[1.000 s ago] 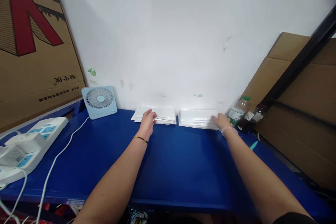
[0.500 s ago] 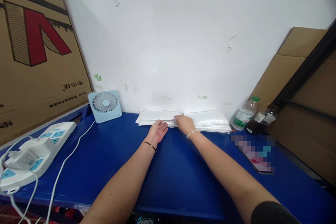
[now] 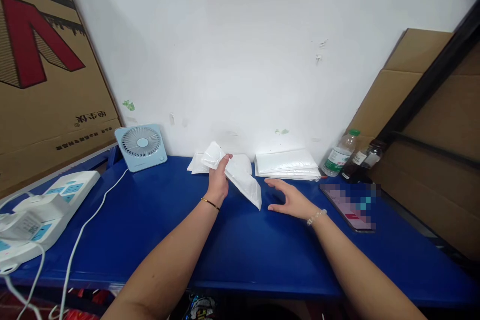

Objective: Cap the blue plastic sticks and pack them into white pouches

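My left hand (image 3: pixel 218 180) is closed on a flat white plastic packet (image 3: pixel 243 185), thumb on top, and holds it tilted above the blue table. The packet's lower right corner points toward my right hand (image 3: pixel 288 199), which is open, its thumb and fingers apart with nothing between them. Behind the held packet lies a left stack of similar white packets (image 3: pixel 242 164), partly hidden by it. A right stack of white packets (image 3: pixel 287 164) lies against the wall, beyond my right hand. What is inside the packets cannot be seen.
A light blue fan (image 3: pixel 142 147) and a white power strip (image 3: pixel 80 187) with cables are on the left. To the right stand a green-capped bottle (image 3: pixel 339 155) and a dark bottle (image 3: pixel 362 162), with a phone (image 3: pixel 348 210) in front. Cardboard boxes (image 3: pixel 90 95) flank the blue table (image 3: pixel 240 260).
My left hand has taken hold of a white packet and lifted it off the left stack. My right hand has left the stack, moved right and toward me, and opened. The view has shifted slightly.
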A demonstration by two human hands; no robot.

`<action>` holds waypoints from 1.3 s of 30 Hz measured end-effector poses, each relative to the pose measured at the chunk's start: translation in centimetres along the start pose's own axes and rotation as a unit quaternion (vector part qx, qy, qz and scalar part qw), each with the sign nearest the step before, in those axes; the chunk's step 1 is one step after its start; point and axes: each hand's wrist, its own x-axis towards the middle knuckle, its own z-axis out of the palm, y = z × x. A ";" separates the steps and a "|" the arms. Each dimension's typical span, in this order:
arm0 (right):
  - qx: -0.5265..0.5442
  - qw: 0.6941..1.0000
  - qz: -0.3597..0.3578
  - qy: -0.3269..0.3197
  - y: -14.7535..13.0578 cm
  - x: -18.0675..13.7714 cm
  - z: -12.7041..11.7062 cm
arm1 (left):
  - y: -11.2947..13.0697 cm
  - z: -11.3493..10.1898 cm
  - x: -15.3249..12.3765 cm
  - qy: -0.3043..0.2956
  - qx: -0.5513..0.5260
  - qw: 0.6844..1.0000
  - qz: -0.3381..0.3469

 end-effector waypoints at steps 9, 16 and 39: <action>0.016 0.999 0.019 -0.035 0.5 1.2 2.8 | 3.2 2.5 -2.4 -0.036 0.042 0.997 0.045; -0.086 0.995 0.024 -0.039 -0.5 2.1 4.2 | 6.5 2.8 -2.0 -0.063 0.075 0.993 0.071; -0.069 0.992 -0.008 -0.107 -1.2 0.7 3.0 | 7.9 -5.8 1.2 -0.103 0.621 0.777 -0.006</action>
